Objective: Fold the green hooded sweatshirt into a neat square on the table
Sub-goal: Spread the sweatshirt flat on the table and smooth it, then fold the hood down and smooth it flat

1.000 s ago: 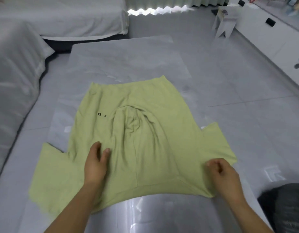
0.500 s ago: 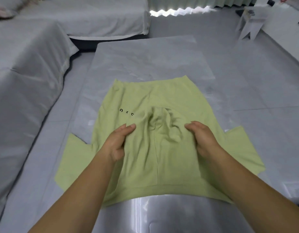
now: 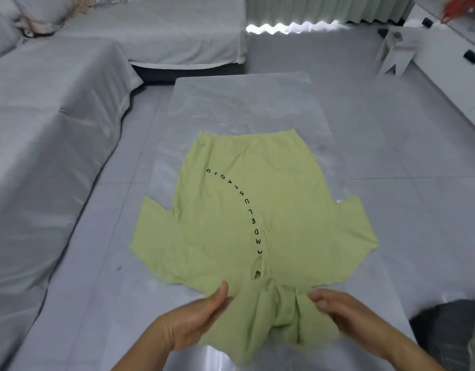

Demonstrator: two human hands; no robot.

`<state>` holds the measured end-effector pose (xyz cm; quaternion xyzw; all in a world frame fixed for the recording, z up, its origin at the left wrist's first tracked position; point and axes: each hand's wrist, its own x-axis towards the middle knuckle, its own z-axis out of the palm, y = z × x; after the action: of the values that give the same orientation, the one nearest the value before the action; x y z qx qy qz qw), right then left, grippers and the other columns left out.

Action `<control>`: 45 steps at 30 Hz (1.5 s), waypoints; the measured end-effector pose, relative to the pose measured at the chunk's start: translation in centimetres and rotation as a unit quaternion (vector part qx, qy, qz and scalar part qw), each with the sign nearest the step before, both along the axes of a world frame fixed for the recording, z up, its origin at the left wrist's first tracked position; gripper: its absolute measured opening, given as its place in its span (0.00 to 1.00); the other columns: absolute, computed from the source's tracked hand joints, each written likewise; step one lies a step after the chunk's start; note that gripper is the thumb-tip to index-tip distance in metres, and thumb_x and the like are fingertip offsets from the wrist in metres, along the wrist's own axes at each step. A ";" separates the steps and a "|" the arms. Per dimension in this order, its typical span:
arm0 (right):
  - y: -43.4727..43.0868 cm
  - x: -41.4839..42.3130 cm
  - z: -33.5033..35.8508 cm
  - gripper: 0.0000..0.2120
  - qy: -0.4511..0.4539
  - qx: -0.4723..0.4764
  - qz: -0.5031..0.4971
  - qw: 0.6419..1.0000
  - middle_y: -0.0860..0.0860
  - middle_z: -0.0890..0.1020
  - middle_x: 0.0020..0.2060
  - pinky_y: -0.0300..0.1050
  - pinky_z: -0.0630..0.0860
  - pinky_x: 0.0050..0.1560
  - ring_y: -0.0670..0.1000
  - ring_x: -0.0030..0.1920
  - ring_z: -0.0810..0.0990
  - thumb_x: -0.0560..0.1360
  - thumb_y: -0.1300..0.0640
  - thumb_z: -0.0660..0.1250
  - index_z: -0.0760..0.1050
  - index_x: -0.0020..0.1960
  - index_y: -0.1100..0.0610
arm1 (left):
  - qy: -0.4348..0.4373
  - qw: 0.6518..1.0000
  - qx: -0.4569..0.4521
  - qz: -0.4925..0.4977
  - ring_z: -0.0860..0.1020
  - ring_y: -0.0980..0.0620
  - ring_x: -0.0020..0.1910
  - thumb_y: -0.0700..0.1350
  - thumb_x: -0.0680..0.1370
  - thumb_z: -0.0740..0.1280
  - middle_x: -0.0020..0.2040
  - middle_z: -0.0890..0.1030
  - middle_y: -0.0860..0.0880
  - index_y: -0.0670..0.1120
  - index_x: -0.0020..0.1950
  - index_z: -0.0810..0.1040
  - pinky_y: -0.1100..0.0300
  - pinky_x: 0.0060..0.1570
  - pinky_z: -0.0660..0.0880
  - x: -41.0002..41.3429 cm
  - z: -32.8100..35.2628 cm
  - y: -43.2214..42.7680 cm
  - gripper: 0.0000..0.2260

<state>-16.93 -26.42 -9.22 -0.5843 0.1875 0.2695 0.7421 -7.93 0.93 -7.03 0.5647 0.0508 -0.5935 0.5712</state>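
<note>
The green hooded sweatshirt (image 3: 257,204) lies spread flat on the grey table (image 3: 244,103), hem at the far end, short sleeves out to both sides, a curved line of black letters across its front. Its hood (image 3: 279,322) hangs bunched over the near table edge. My left hand (image 3: 193,322) grips the hood's left side, thumb on top. My right hand (image 3: 343,314) holds the hood's right side, fingers curled into the cloth. A drawstring runs up the chest from the neck opening.
A sofa (image 3: 43,129) under a grey cover runs along the left and the back. A white cabinet (image 3: 450,49) and a small white stool (image 3: 396,52) stand at the far right. A dark object (image 3: 455,333) sits by the table's near right corner.
The hood lay folded up over the chest; both hands took it and pulled it back toward me, off the body. The printed letters now show in full.
</note>
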 end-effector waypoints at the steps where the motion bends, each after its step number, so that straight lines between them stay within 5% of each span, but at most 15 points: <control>1: 0.2 -1.5 -1.0 0.13 0.006 -0.062 0.053 0.997 0.48 0.85 0.40 0.41 0.75 0.49 0.47 0.46 0.81 0.57 0.50 0.71 0.83 0.38 0.54 | -0.023 0.998 0.022 -0.055 0.80 0.64 0.47 0.74 0.55 0.66 0.47 0.84 0.60 0.50 0.56 0.76 0.70 0.46 0.73 -1.4 -0.1 0.6 0.38; 5: 0.2 -7.4 -5.6 0.07 -0.092 -0.324 0.265 0.903 0.40 0.78 0.46 0.39 0.60 0.57 0.51 0.57 0.72 0.72 0.42 0.58 0.73 0.38 0.33 | -0.149 0.934 0.170 -0.278 0.76 0.61 0.52 0.81 0.50 0.59 0.46 0.78 0.57 0.54 0.40 0.77 0.67 0.58 0.67 -5.5 -1.5 2.7 0.36; 7: 0.5 -8.5 -6.5 0.11 -0.193 -0.423 0.325 0.824 0.48 0.80 0.46 0.29 0.58 0.54 0.48 0.51 0.75 0.70 0.42 0.52 0.72 0.42 0.39 | -0.185 0.889 0.222 -0.356 0.69 0.57 0.65 0.82 0.52 0.56 0.60 0.77 0.54 0.53 0.52 0.79 0.59 0.69 0.60 -7.3 -2.7 3.4 0.43; 10: 2.2 -9.3 -6.1 0.07 -0.203 -0.455 0.347 0.795 0.43 0.74 0.33 0.30 0.64 0.45 0.40 0.38 0.71 0.68 0.47 0.56 0.70 0.36 0.47 | -0.228 0.839 0.223 -0.442 0.62 0.54 0.70 0.82 0.56 0.47 0.65 0.74 0.49 0.48 0.58 0.77 0.54 0.72 0.53 -9.1 -4.0 4.0 0.49; 15: 3.9 -9.3 -6.5 0.18 -0.193 -0.464 0.313 0.806 0.44 0.80 0.37 0.38 0.64 0.48 0.44 0.40 0.74 0.67 0.44 0.49 0.76 0.39 0.49 | -0.317 0.850 0.208 -0.364 0.69 0.53 0.46 0.81 0.57 0.39 0.32 0.70 0.56 0.53 0.29 0.66 0.65 0.52 0.64 -10.2 -5.7 4.7 0.34; 18: 6.4 -8.7 -5.4 0.22 -0.154 -0.425 0.306 0.838 0.43 0.78 0.56 0.38 0.67 0.56 0.45 0.56 0.76 0.73 0.46 0.49 0.76 0.58 0.49 | -0.381 0.855 0.145 -0.321 0.67 0.58 0.33 0.79 0.63 0.40 0.28 0.68 0.52 0.50 0.28 0.63 0.60 0.44 0.69 -11.4 -6.2 3.7 0.33; 20: 7.4 -8.9 -5.6 0.18 -0.082 -0.381 0.342 0.855 0.45 0.76 0.61 0.38 0.66 0.59 0.46 0.61 0.73 0.78 0.52 0.51 0.73 0.63 0.51 | -0.388 0.862 0.132 -0.299 0.69 0.56 0.34 0.77 0.65 0.42 0.31 0.70 0.49 0.48 0.29 0.62 0.62 0.53 0.69 -12.1 -6.7 3.3 0.32; 22: 7.7 -9.0 -5.7 0.18 -0.001 -0.329 0.343 0.880 0.44 0.80 0.55 0.40 0.69 0.56 0.48 0.55 0.75 0.79 0.52 0.49 0.77 0.57 0.53 | -0.382 0.867 0.130 -0.292 0.71 0.55 0.40 0.72 0.71 0.45 0.33 0.70 0.50 0.50 0.31 0.63 0.70 0.62 0.60 -12.4 -6.6 3.0 0.26; 25: 8.0 -9.3 -5.2 0.24 0.051 -0.253 0.258 0.931 0.40 0.78 0.25 0.37 0.67 0.37 0.45 0.32 0.70 0.80 0.52 0.46 0.78 0.37 0.50 | -0.341 0.901 0.120 -0.239 0.71 0.58 0.41 0.66 0.76 0.48 0.35 0.72 0.55 0.52 0.34 0.70 0.68 0.51 0.65 -12.3 -6.0 2.8 0.22; 30: 7.0 -9.3 -4.7 0.18 0.024 -0.215 0.153 0.964 0.43 0.71 0.28 0.33 0.64 0.34 0.42 0.30 0.67 0.79 0.54 0.54 0.69 0.32 0.53 | -0.307 0.942 0.094 -0.103 0.67 0.64 0.29 0.54 0.80 0.54 0.30 0.70 0.57 0.51 0.31 0.67 0.72 0.35 0.65 -11.1 -5.6 1.8 0.18; 33: 6.9 -9.1 -5.1 0.17 -0.055 -0.264 0.137 0.953 0.41 0.66 0.25 0.36 0.61 0.33 0.41 0.29 0.64 0.78 0.48 0.59 0.62 0.32 0.51 | -0.404 0.901 0.141 -0.075 0.67 0.59 0.29 0.54 0.80 0.54 0.28 0.67 0.55 0.49 0.31 0.63 0.63 0.35 0.65 -10.6 -6.3 0.9 0.19; 37: 6.4 -7.0 -6.7 0.26 -0.254 -0.508 0.170 0.805 0.38 0.70 0.40 0.37 0.63 0.47 0.39 0.43 0.67 0.73 0.32 0.45 0.75 0.47 0.48 | -0.584 0.773 0.237 -0.075 0.72 0.52 0.41 0.64 0.75 0.45 0.37 0.75 0.52 0.49 0.41 0.73 0.57 0.47 0.67 -8.8 -8.5 0.3 0.24; 39: 6.4 -7.1 -8.0 0.30 -0.227 -0.524 0.090 0.816 0.42 0.70 0.53 0.41 0.59 0.58 0.43 0.55 0.65 0.72 0.34 0.46 0.74 0.59 0.51 | -0.588 0.767 0.257 -0.019 0.71 0.52 0.52 0.65 0.71 0.44 0.50 0.75 0.52 0.48 0.54 0.75 0.61 0.55 0.60 -9.1 -9.2 0.3 0.30; 42: 6.6 -9.4 -8.6 0.14 -0.110 -0.504 -0.153 0.843 0.52 0.74 0.51 0.44 0.64 0.53 0.54 0.56 0.70 0.77 0.50 0.56 0.75 0.53 0.57 | -0.550 0.767 0.302 0.130 0.70 0.49 0.56 0.63 0.71 0.48 0.55 0.73 0.48 0.44 0.58 0.74 0.60 0.56 0.63 -12.4 -9.1 0.7 0.30; 45: 7.3 -10.9 -9.2 0.10 -0.004 -0.481 -0.155 0.863 0.54 0.74 0.47 0.47 0.68 0.48 0.57 0.53 0.73 0.77 0.53 0.60 0.76 0.51 0.57 | -0.494 0.794 0.313 0.166 0.70 0.44 0.58 0.63 0.69 0.52 0.56 0.72 0.43 0.41 0.58 0.73 0.56 0.57 0.67 -15.7 -9.9 0.7 0.31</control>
<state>-27.85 -19.14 -18.42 -0.8334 0.3792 0.0255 0.4013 -23.60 1.62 -16.89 0.9120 0.0382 -0.0817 0.4002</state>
